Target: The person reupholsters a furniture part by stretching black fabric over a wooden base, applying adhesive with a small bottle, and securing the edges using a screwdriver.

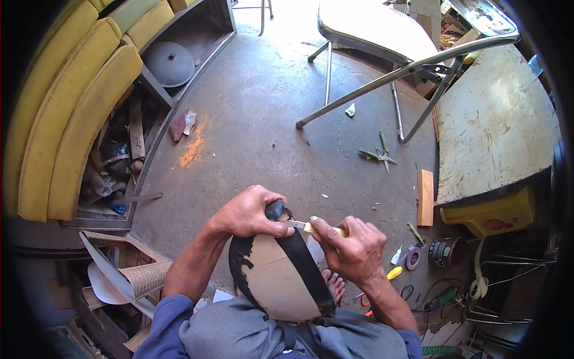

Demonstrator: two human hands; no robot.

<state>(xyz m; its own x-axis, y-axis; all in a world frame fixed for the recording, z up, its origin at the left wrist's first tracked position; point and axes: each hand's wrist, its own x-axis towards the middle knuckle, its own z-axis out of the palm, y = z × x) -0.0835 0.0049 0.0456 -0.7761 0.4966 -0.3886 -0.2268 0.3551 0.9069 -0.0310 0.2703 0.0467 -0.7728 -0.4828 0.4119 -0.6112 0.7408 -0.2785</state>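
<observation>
A beige curved panel (276, 276) with ragged black covering (310, 267) folded over its edges rests upright against my lap. My left hand (251, 210) is closed on the panel's far end, its thumb pressing on the near side and a dark, rounded bit of the covering beside its fingers. In my right hand (354, 244) is a knife (326, 230) with a pale yellow handle, the thumb lying along it. The short metal blade points left and meets the covering at the far end, close to my left thumb. Exactly how deep the blade sits is hidden.
Green-handled shears (379, 155) lie on the floor ahead, near a metal-framed folding chair (376, 27). A wooden block (425, 197), a yellow stool (491, 214) and a green power tool (441, 299) are at right. Yellow pads (95, 128) top a shelf at left.
</observation>
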